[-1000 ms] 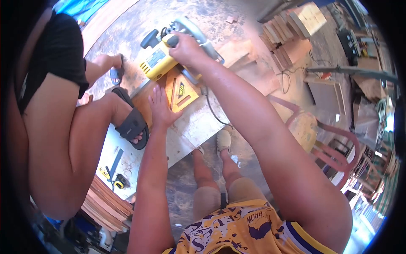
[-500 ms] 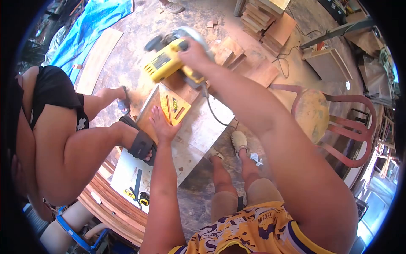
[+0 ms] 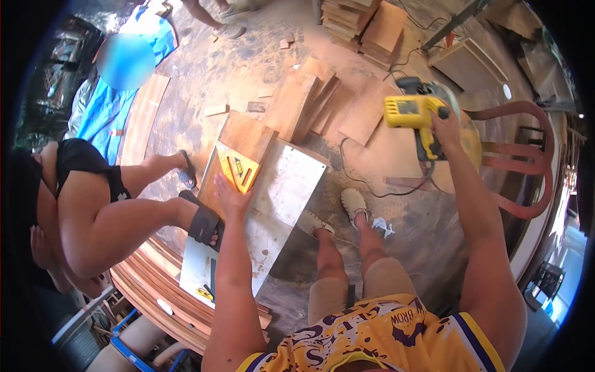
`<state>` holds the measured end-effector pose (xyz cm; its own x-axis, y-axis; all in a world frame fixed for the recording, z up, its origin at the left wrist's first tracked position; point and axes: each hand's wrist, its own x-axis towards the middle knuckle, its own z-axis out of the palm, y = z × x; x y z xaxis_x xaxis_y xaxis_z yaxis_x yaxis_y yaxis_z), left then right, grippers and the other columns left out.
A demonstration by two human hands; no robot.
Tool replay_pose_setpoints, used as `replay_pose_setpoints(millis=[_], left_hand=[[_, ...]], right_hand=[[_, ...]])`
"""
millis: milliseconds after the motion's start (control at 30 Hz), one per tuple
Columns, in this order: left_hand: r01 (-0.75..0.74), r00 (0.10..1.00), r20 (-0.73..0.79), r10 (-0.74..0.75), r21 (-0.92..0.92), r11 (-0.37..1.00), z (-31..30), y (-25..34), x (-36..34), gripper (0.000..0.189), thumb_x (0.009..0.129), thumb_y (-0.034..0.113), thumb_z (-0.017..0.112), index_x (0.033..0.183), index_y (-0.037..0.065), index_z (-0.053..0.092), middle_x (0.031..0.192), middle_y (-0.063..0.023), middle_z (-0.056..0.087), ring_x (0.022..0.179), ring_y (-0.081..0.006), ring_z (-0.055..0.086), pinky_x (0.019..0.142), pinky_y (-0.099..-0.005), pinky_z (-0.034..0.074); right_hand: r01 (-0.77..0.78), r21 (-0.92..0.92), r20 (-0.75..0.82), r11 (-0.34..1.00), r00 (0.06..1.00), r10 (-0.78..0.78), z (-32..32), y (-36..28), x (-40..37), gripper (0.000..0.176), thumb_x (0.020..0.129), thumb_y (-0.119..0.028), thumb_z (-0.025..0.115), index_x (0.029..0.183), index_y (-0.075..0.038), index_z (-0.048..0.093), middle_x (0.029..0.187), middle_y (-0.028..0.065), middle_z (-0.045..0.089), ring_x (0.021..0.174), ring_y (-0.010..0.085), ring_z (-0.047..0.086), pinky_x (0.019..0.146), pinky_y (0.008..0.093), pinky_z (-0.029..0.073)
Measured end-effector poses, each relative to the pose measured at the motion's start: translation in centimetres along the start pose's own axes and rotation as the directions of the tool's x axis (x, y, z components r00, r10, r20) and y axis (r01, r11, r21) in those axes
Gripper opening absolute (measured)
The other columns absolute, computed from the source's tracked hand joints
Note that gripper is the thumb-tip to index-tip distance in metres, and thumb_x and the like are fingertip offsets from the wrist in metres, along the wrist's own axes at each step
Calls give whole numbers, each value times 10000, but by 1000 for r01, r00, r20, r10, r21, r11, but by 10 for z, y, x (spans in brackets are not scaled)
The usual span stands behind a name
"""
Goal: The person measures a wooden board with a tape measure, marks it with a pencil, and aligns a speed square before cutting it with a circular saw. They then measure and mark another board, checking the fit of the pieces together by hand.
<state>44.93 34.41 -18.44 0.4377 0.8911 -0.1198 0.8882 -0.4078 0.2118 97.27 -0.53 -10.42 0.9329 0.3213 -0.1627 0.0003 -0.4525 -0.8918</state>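
My left hand [image 3: 232, 196] lies with its fingers spread against the lower edge of a yellow triangular square [image 3: 238, 167]. The square rests on a wooden board [image 3: 246, 135] on top of a white panel [image 3: 285, 186]. Off to the right, my right hand [image 3: 445, 129] is wrapped round the handle of a yellow circular saw [image 3: 412, 113], held over the seat of a reddish chair [image 3: 520, 161]. The saw's cord hangs down from it and loops to the left.
A seated person's sandalled foot [image 3: 204, 224] presses on the boards at the left. Planks [image 3: 291, 102] lie beyond the panel, with stacked boards [image 3: 384, 31] farther back. Long wood strips [image 3: 149, 273] lie at lower left; another person's legs [image 3: 201, 12] show at the top.
My right hand has carried the saw from above the boards to the right, over the chair. My left hand stays by the square. The board end beyond the square is now uncovered.
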Motion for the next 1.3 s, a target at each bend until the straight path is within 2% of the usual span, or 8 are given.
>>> replay_pose_setpoints(millis=[167, 333, 400, 467, 600, 700, 767, 1300], left_hand=[[47, 999, 15, -52, 221, 974, 14, 24, -13, 967, 717, 154, 727, 1521, 126, 192, 1506, -290, 233, 1423, -408, 227, 1133, -554, 209], [42, 999, 22, -40, -62, 997, -14, 58, -37, 889, 677, 5, 674, 1480, 139, 316, 1249, -291, 469, 1150, -453, 494, 970, -475, 430], [-94, 993, -73, 88, -77, 993, -15, 70, -58, 883, 642, -22, 685, 1450, 141, 368, 1104, -238, 502, 1015, -434, 522, 880, -482, 456], [-96, 995, 5, 97, -94, 991, -24, 94, -87, 854, 641, -23, 666, 1435, 124, 387, 1163, -237, 499, 1052, -431, 512, 919, -472, 445], [-253, 967, -18, 254, -171, 952, 1, 97, -150, 815, 636, 11, 688, 1401, 29, 407, 1153, -227, 518, 1098, -418, 503, 990, -462, 411], [-127, 977, 136, 165, -254, 959, 4, 98, -183, 733, 688, 30, 629, 1393, 82, 437, 1199, -219, 519, 1185, -414, 455, 1029, -455, 395], [79, 929, 368, 21, -254, 964, -42, 129, -188, 741, 701, 81, 652, 1404, 116, 422, 1168, -234, 525, 1122, -422, 514, 959, -459, 437], [370, 867, 378, -324, -52, 928, -85, 49, -247, 820, 691, 214, 715, 1431, 145, 367, 1235, -295, 497, 1087, -451, 562, 933, -488, 484]], right_hand=[[-67, -108, -214, 992, 976, 43, -103, 81, -19, 430, 885, -99, 624, 1302, -116, 524, 692, 5, 555, 526, 75, 499, 465, 242, 412], [-208, -224, -322, 952, 938, 129, -147, 140, -47, 550, 849, -80, 601, 1377, -44, 450, 880, 125, 632, 668, 181, 612, 601, 303, 495], [-26, -437, -334, 899, 933, -135, -158, 212, -44, 550, 847, -115, 618, 1365, -26, 457, 856, 119, 633, 688, 198, 618, 629, 309, 499], [-61, -421, -269, 905, 961, -61, -154, 199, -64, 575, 826, -120, 625, 1367, -15, 462, 1316, 245, 530, 1231, 335, 507, 1028, 366, 390], [-131, -251, -261, 959, 963, 63, -130, 201, -76, 545, 887, -141, 607, 1398, -55, 438, 1354, 221, 509, 1253, 364, 481, 1055, 385, 380], [-232, -364, -260, 902, 955, 141, -121, 182, -70, 613, 889, -248, 622, 1446, -126, 398, 1352, 207, 517, 1186, 345, 542, 1007, 395, 435], [-48, -378, -230, 924, 972, -44, -115, 193, -63, 586, 912, -214, 592, 1450, -126, 379, 1341, 230, 512, 1176, 363, 546, 988, 411, 447], [-310, -358, -150, 881, 950, 273, -113, 174, -74, 647, 943, -353, 581, 1416, 23, 348, 1292, 261, 519, 1159, 396, 541, 971, 416, 448]])
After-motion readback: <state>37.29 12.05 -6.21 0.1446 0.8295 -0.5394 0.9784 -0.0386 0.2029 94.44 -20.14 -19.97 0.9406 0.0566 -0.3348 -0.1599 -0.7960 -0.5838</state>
